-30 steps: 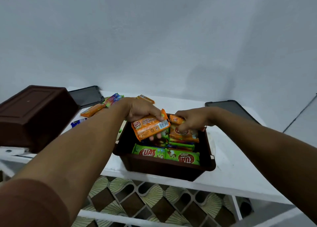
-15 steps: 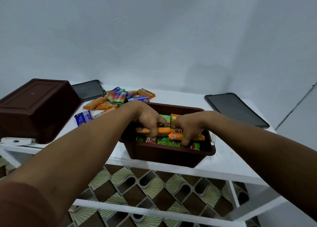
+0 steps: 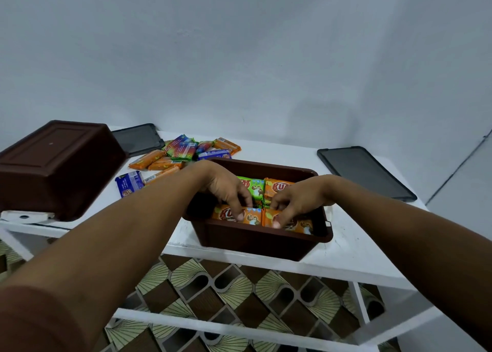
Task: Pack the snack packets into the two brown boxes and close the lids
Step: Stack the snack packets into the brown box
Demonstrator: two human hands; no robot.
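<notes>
Left grip [image 3: 226, 192], right grip [image 3: 299, 200]: glossy packets [image 3: 306, 226]

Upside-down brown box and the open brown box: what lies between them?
In the head view, loose snack packets lie there on the white table.
</notes>
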